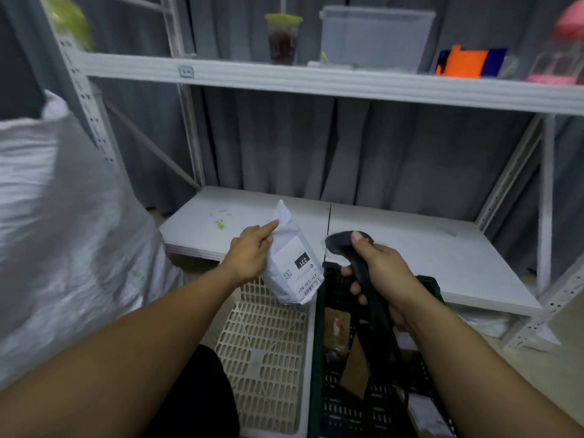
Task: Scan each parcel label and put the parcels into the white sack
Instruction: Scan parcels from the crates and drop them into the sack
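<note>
Both forearms reach forward from the bottom of the view, bare to the wrist. Below the left hand [249, 254] sits a beige slotted crate [262, 349], and below the right hand [384, 273] a dark slotted crate [328, 409] that touches the beige one's side; brownish packages [338, 339] lie in the dark crate, too blurred to read. The left hand grips a white parcel [289, 245] by its left edge, fingers curled behind it and the forefinger stretched up along the front near the top. This parcel hangs in the air above the beige crate, tilted, with its printed label [300, 270] turned toward the camera, a barcode at its lower end and the number 231 in a black box. Just right of the parcel, the right hand is clamped round the handle of a black scanner [339, 245], thumb laid on top by a small red light, the scanner's head level with the label and close beside it without touching. Far to the left of the left hand bulges the white sack [63, 232], well apart from the parcel. Beyond both hands runs a white lower shelf [410, 257], backed by a grey curtain [316, 147]. Higher up, an upper shelf [316, 80] carries a cup [282, 39] of dark drink with a green lid, a clear tub [374, 39] and an orange item [463, 61].
</note>
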